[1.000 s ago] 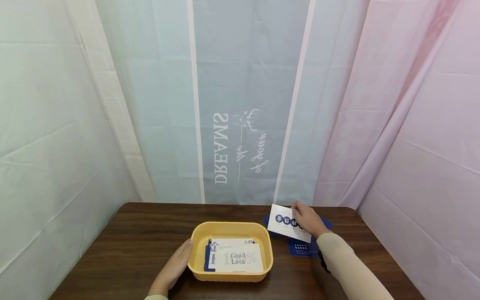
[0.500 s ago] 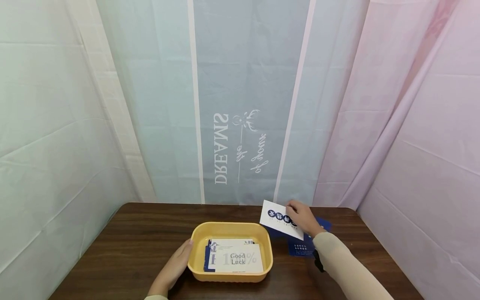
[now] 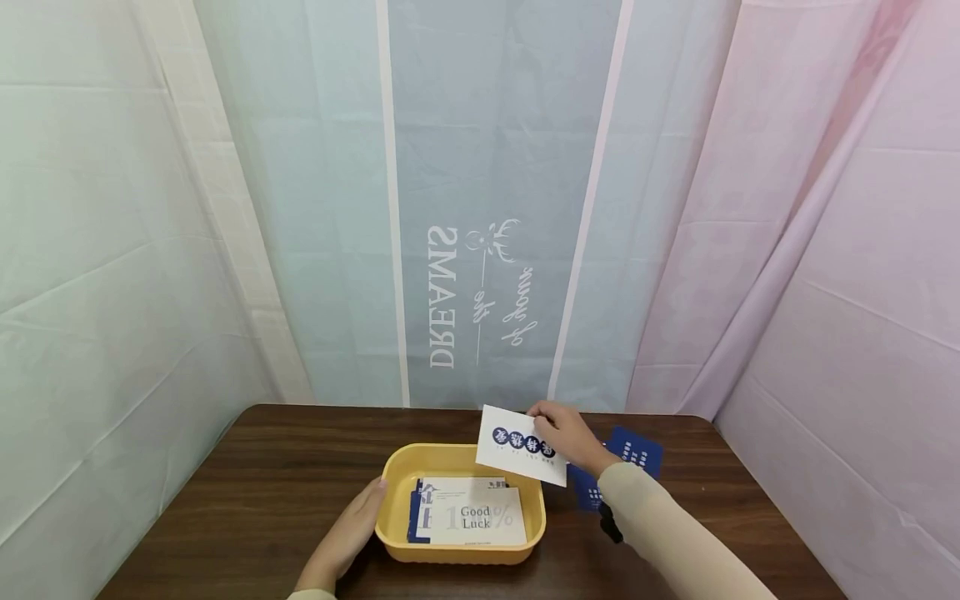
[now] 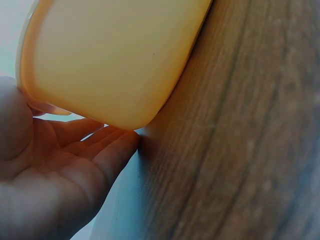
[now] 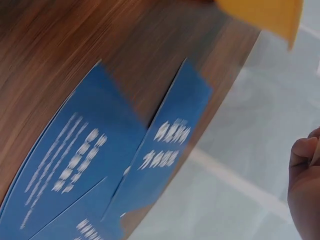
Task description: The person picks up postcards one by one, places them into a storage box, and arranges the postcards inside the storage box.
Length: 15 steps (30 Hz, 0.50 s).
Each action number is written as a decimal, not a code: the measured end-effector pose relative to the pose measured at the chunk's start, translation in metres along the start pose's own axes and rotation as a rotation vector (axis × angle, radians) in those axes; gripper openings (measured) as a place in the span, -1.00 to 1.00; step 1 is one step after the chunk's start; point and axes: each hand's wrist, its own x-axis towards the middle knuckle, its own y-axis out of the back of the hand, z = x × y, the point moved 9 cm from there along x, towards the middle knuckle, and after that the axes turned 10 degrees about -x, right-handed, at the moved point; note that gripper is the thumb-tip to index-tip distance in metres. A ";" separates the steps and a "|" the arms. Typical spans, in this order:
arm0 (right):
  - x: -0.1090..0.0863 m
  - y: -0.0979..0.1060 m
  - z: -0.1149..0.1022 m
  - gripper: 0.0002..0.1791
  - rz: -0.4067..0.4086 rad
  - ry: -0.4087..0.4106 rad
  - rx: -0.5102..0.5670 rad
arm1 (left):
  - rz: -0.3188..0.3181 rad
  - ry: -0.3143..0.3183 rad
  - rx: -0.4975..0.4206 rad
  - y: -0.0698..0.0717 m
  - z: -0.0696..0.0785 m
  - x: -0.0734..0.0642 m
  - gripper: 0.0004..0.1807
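My right hand pinches the upper right edge of a white card printed with dark blue circles and characters. The card is tilted above the right rear rim of a yellow plastic basket. My left hand rests against the basket's left end, its fingers fairly straight along the outer wall. Inside the basket lie several cards, with a white "Good Luck" card on top. In the right wrist view only part of the right hand shows, and the held card is out of sight.
Several blue cards with white print overlap on the table to the right of the basket, partly hidden by my right forearm in the head view. The dark wooden table ends at a pale printed curtain, with pale cloth on both sides.
My right hand has carried the white card leftward, from over the blue cards to the basket's right rear rim. More of the blue cards shows. The left hand and basket have stayed put.
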 end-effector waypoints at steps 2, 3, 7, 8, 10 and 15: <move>0.001 -0.007 -0.010 -0.74 -0.026 0.026 0.002 | 0.001 -0.003 0.002 0.000 0.000 0.000 -0.20; 0.001 -0.010 -0.015 -0.74 -0.036 0.034 -0.005 | 0.000 -0.003 0.002 0.000 0.000 0.000 -0.21; 0.000 -0.024 -0.033 -0.73 -0.105 0.052 -0.010 | 0.000 0.003 0.005 0.000 0.000 0.000 -0.21; 0.000 -0.028 -0.038 -0.73 -0.125 0.051 -0.012 | -0.002 0.003 0.010 0.000 0.000 0.000 -0.21; 0.000 -0.034 -0.045 -0.73 -0.171 0.046 -0.006 | -0.002 0.006 0.017 0.000 0.001 -0.001 -0.21; 0.004 -0.047 -0.058 -0.75 -0.256 0.033 -0.030 | 0.010 0.019 0.019 0.001 0.000 0.000 -0.21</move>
